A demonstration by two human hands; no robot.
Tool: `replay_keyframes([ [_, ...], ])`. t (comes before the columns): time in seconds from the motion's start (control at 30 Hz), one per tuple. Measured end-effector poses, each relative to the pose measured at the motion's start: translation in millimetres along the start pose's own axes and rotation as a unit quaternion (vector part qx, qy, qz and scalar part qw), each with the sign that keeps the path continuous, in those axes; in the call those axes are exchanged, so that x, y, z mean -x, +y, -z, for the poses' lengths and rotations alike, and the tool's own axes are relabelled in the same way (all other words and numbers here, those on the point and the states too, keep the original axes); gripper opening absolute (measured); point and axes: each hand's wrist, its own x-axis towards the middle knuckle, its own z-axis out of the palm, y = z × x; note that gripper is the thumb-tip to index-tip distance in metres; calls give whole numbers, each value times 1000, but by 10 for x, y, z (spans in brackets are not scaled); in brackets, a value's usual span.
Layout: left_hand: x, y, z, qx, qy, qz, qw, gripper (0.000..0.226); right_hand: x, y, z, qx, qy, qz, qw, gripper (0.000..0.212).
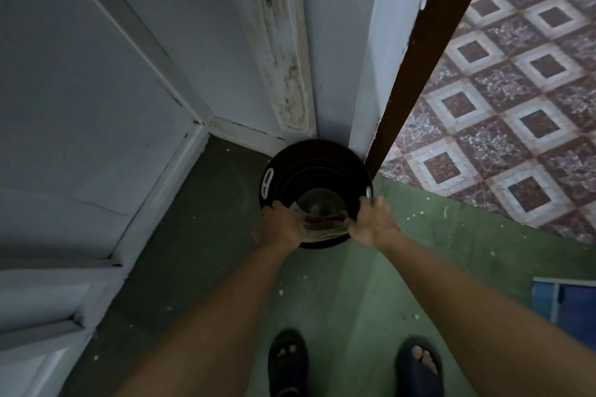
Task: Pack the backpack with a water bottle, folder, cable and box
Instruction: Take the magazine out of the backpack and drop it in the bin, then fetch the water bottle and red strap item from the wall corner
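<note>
Both arms reach forward and down to a black round bin (pixel 314 171) that stands on the floor in the corner, between a pale panelled wall and the edge of a door (pixel 429 51). The left hand (pixel 280 224) is at the near left of the bin's rim, fingers curled downward over the edge and onto something pale and crumpled, seemingly a bundle of paper or plastic (pixel 322 230), that lies across the near side of the bin's mouth. The right hand (pixel 371 219) is at the near right of the rim, its fingers curled too, and its fingertips meet the same bundle. Both hands appear to grip it, one at each end, though the picture is blurred there and the exact hold cannot be told. Inside the bin, ribbed rings run down to a greyish bottom.

No backpack, water bottle, folder, cable or box can be made out in this view.

The near floor (pixel 338 284) is green, speckled with pale flecks; past the door lies patterned tile (pixel 516 74). Two feet in dark sandals (pixel 288 361) stand at the lower edge, and a blue object (pixel 567 303) shows at the right edge
</note>
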Motion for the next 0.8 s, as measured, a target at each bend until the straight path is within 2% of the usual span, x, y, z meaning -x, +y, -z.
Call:
replay_keyframes([
  [0.13, 386, 300, 491, -45, 28, -92, 994, 46, 320, -171, 515, 9, 9, 29, 1000, 54],
  [0.37, 1566, 1070, 1831, -53, 77, -185, 978, 44, 1303, -699, 2081, 5, 85, 75, 994, 50],
  [0.47, 2165, 1425, 2578, -47, 104, -202, 973, 45, 1819, -1041, 2873, 1, 136, 105, 985, 49],
  [0.53, 2713, 1608, 3264, -19, 153, -213, 965, 48, 2390, -1355, 3569, 9, 159, 166, 973, 49],
  [0.7, 3114, 1747, 4082, 6, 230, -211, 950, 52, 2877, -1790, 4235, 7, 169, 222, 960, 46],
  [0.8, 3470, 1734, 4791, 51, 299, -188, 934, 67, 3195, -2243, 4729, -18, 200, 293, 935, 45],
])
